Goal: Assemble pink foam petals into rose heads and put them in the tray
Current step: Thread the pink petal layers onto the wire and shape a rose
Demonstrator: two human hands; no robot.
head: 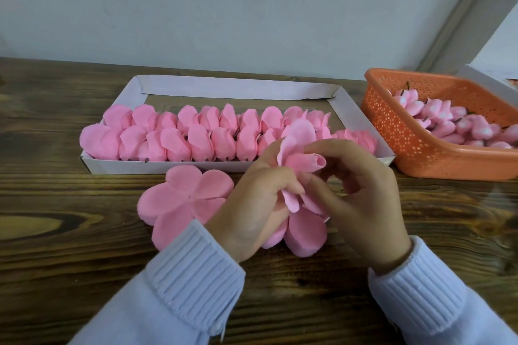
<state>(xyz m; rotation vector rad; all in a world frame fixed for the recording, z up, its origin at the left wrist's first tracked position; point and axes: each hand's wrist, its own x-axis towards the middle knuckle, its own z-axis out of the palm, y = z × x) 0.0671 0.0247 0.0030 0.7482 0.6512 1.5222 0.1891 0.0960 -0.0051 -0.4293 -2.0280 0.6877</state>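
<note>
From here I see the half-made rose head (304, 161) held above the wooden surface (70, 204), just in front of the near wall of the white tray (157, 166). The left hand (252, 204) has its fingers curled round the loose outer petals from the side and below. The right hand (364, 204) pinches the rolled bud at the centre between thumb and forefinger. I judge this foam to be nearly weightless, soft and springy. It will crease or tear if squeezed hard, and the petals will spring open if the hold slackens. So I would take it low at the base where the petals meet, with light pressure, and leave the thin edges alone. A flat petal layer (182, 199) lies on the surface just left of the left hand. It looks floppy, best lifted near its centre. More wide petals (305, 232) show under the hands, but I cannot tell whether they belong to the held piece or lie loose. The finished rose heads (173, 143) fill two rows in the tray, packed touching, so a new one must be eased in at the right end without crushing its neighbours. An orange basket (398, 143) of buds (448, 120) stands to the right of the tray.
</note>
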